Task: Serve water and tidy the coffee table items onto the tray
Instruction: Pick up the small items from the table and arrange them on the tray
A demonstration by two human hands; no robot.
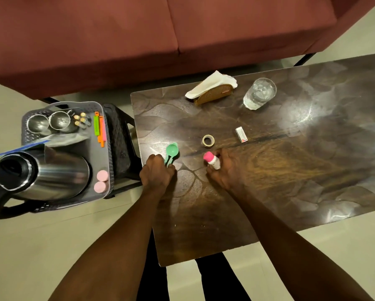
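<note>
On the coffee table (269, 170), the left hand (157, 172) is closed around the handle of a green spoon (171, 152), and the right hand (224, 168) grips a small white bottle with a pink cap (211, 160). The tape roll (208, 140) lies just beyond both hands. The grey tray (99, 153) stands left of the left hand, the glass of water (259, 94) far beyond the right one.

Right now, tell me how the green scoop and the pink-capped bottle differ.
The green scoop lies flat on the coffee table; the pink-capped bottle is tilted. The scoop is all green; the bottle is white with a pink cap. The left hand grips the scoop's handle; the right hand grips the bottle. Both are small.
</note>
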